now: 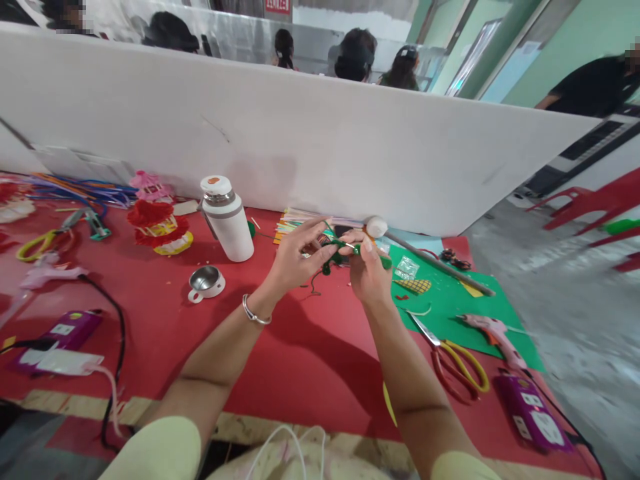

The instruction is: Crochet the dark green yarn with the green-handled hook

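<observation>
My left hand (299,259) is closed on a small piece of dark green yarn work (327,268), pinched between thumb and fingers. A strand of the yarn runs up over the left fingers. In my right hand (371,277) is a crochet hook (351,247), its metal shaft pointing left into the yarn and a green end showing past the hand. The two hands are close together above the red tabletop (310,347). A loose yarn tail hangs below the work. Behind the bottle, part of a green yarn ball (251,229) shows.
Left of my hands stand a white bottle (227,223) and its cup lid (206,283). Scissors (453,363), a pink glue gun (495,331) and a purple power strip (533,413) lie at right. A white partition (300,133) borders the back; several people are beyond.
</observation>
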### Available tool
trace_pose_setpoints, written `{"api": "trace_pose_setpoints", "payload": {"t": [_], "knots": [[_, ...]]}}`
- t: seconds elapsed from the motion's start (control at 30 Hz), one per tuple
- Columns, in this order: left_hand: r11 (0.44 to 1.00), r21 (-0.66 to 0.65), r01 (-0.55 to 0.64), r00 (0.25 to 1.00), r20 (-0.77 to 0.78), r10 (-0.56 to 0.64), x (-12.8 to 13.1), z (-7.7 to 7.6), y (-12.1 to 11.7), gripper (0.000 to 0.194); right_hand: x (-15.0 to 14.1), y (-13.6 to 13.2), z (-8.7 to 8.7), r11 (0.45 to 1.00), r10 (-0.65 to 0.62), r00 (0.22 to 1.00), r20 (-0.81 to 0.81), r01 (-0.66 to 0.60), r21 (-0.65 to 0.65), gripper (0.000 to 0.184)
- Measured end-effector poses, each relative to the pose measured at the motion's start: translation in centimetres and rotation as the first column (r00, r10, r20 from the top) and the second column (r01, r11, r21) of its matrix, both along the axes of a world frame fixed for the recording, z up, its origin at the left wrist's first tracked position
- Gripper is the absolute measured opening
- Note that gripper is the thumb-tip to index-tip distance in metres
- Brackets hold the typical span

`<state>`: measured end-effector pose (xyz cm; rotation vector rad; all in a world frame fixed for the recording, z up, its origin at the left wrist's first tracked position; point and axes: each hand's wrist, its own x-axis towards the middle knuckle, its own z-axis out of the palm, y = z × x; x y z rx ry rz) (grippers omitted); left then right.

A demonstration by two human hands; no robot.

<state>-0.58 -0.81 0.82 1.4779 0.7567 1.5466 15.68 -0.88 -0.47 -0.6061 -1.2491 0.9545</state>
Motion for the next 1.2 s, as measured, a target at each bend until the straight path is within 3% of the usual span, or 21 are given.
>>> {"api": "trace_pose_setpoints", "payload": {"t": [0.07, 0.2, 0.3, 0.43, 0.57, 0.67, 0.9, 1.07, 1.2], "knots": [[0.999, 0.01, 0.038, 0.999, -0.005, -0.038, 0.1, -0.1, -0.1, 0.045, 0.0, -0.1, 0.2, 0.999, 0.032, 0.999, -0.001, -0.032, -0.028, 0.038], [0.973, -0.123, 0.194, 0.966, 0.195, -0.168, 0.2, -0.3, -0.1, 0.054, -0.2, -0.2, 0.0, 0.995, 0.081, 0.996, -0.025, -0.082, -0.06, 0.034], [0.984, -0.151, 0.099, 0.965, 0.258, -0.058, 0.4, -0.2, -0.1, 0.057, -0.3, 0.0, -0.5, 0.999, 0.017, 1.0, -0.001, -0.017, -0.041, 0.034], [0.993, -0.116, -0.007, 0.977, 0.209, 0.032, 0.8, 0.0, -0.4, 0.045, -0.2, -0.2, -0.7, 0.992, -0.125, 0.987, 0.099, 0.122, 0.036, 0.035], [0.986, -0.033, -0.163, 0.982, 0.093, 0.166, 1.5, -0.6, -0.5, 0.03, -0.4, -1.0, -0.6, 0.925, -0.359, 0.91, 0.208, 0.316, 0.212, 0.041], [0.975, -0.026, -0.22, 0.973, 0.064, 0.222, 1.9, -1.0, -0.5, 0.038, -0.7, -1.2, -0.8, 0.908, -0.396, 0.867, 0.304, 0.319, 0.273, 0.043], [0.981, -0.138, -0.138, 0.977, 0.142, 0.157, 2.2, -0.8, -0.5, 0.059, -1.1, -0.7, -1.2, 0.965, -0.257, 0.938, 0.233, 0.234, 0.12, 0.044], [0.976, -0.143, -0.166, 0.957, 0.217, 0.194, 2.6, -1.0, -0.7, 0.046, -1.7, -1.2, -1.3, 0.933, -0.346, 0.903, 0.253, 0.302, 0.198, 0.046], [0.973, -0.223, 0.056, 0.918, 0.394, 0.037, 2.6, -0.8, -0.4, 0.044, -2.2, -1.1, -2.0, 0.905, -0.393, 0.885, 0.252, 0.323, 0.276, 0.041]]}}
